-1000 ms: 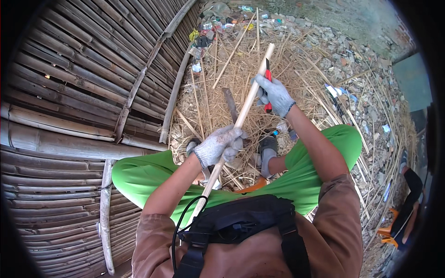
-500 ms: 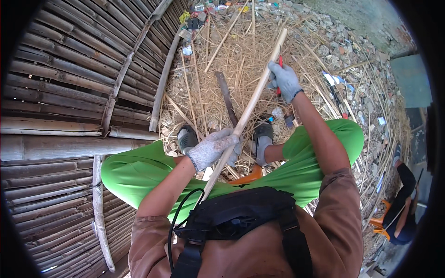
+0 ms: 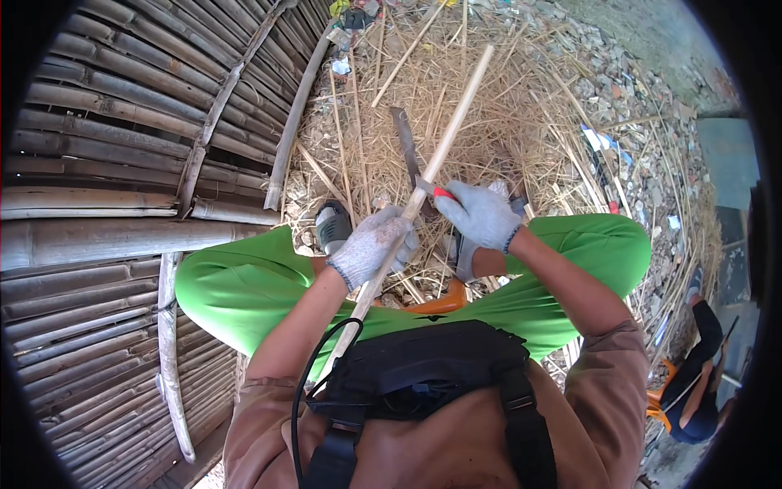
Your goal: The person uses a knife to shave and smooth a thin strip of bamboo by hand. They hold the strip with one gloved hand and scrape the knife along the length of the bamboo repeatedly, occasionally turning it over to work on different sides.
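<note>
A long pale bamboo strip (image 3: 456, 122) runs slantwise from beside my waist up and out over the litter on the ground. My left hand (image 3: 373, 244), in a whitish knit glove, is closed around its middle. In a matching glove, my right hand (image 3: 481, 216) grips a knife (image 3: 444, 193) by its red handle. The short blade lies against the strip just beyond my left hand. Under the strip, a dark, flat, slightly curved piece (image 3: 403, 134) rests on the shavings; I cannot tell whether it is a machete.
Thin shavings (image 3: 497, 147) and loose strips cover the ground, with stones and scraps around them. A bamboo slat wall (image 3: 114, 155) rises on the left. Something orange (image 3: 440, 300) shows beneath me. Another person (image 3: 700, 383) sits at the far right.
My right hand has come back along the strip toward my left hand, and the knife blade now meets the strip. My left hand keeps its hold, with the strip shifted slightly.
</note>
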The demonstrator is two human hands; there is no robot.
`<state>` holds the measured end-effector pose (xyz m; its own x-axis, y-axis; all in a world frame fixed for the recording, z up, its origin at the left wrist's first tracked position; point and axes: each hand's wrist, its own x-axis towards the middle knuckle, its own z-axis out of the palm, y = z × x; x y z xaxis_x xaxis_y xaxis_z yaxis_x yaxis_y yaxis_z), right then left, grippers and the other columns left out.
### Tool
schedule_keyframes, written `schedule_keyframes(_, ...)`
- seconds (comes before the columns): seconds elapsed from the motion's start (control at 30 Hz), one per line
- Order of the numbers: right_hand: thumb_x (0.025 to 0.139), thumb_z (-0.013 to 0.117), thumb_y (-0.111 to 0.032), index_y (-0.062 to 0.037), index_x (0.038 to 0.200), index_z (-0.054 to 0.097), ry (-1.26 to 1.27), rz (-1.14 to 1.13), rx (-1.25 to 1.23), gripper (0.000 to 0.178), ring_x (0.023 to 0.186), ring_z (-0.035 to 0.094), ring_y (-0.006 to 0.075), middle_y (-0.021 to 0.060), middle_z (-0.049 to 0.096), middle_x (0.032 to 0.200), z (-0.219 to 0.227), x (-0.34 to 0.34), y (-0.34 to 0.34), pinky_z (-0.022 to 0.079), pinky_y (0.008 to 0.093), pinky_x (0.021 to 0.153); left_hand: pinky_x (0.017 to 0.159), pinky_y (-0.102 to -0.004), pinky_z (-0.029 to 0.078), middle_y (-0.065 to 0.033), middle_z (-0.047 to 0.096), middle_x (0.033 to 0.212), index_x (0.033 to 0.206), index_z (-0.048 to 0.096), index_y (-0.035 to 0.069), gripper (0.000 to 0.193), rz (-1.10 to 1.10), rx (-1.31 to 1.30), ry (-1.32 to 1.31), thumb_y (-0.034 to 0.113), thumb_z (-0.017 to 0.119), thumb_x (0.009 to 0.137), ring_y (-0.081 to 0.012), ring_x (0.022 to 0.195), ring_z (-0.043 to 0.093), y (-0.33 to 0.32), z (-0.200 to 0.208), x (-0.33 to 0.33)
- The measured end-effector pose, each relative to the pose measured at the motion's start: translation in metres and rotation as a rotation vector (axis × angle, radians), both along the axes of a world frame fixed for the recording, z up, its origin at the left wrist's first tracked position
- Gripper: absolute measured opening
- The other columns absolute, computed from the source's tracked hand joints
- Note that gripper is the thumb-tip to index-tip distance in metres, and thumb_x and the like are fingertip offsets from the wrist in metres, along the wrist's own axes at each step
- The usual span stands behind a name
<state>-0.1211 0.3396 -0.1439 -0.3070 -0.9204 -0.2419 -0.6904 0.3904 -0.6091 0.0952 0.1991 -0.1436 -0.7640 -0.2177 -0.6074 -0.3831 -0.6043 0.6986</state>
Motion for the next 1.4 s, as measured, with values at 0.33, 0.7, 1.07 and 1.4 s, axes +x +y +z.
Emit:
schedule_keyframes(0.33, 0.104, 0.059, -0.052, -0.0041, 0.102, 0.069, -0.1, 0.049, -0.016, 0.049, 0.085, 0.07, 0.0461, 0.0239, 0.07, 0.086, -0.036, 0.019, 0.003, 0.054, 0.0531, 0.075, 0.053, -0.0281, 0.051, -0.0024, 0.064, 0.082, 0.114, 0.062, 0.006, 0.033, -0.016, -0.171, -0.066, 0.039, 0.058, 0.11, -0.0114, 0.062, 0.06, 0.012, -0.015, -0.002)
schedule_keyframes(0.7, 0.101, 0.055, -0.063, -0.0118, 0.089, 0.074, 0.087, 0.063, -0.039, 0.056, 0.078, 0.074, 0.0399, 0.0176, 0.074, 0.082, -0.028, 0.029, 0.0, 0.057, 0.0526, 0.071, 0.048, -0.0293, 0.046, -0.0033, 0.061, 0.078, 0.115, 0.06, 0.007, 0.025, -0.001, -0.11, -0.023, 0.031, 0.057, 0.11, -0.0134, 0.058, 0.056, 0.018, -0.024, -0.001)
schedule_keyframes(1.07, 0.102, 0.054, -0.058, -0.0103, 0.09, 0.073, 0.106, 0.133, -0.187, 0.053, 0.078, 0.074, 0.0392, 0.0177, 0.074, 0.081, -0.037, 0.027, 0.005, 0.058, 0.0524, 0.071, 0.04, -0.0284, 0.033, 0.0005, 0.047, 0.066, 0.102, 0.055, 0.011, 0.025, 0.005, 0.154, -0.028, 0.034, 0.05, 0.109, -0.0116, 0.046, 0.04, 0.019, -0.019, 0.002)
schedule_keyframes(1.4, 0.1, 0.059, -0.054, -0.0108, 0.089, 0.07, 0.204, 0.16, -0.235, 0.046, 0.071, 0.073, 0.0389, 0.0156, 0.074, 0.079, -0.045, 0.015, 0.002, 0.057, 0.0527, 0.064, 0.038, -0.029, 0.035, 0.0016, 0.047, 0.063, 0.102, 0.059, 0.01, 0.023, 0.033, 0.174, -0.051, 0.032, 0.052, 0.108, -0.0113, 0.044, 0.042, 0.02, -0.018, -0.002)
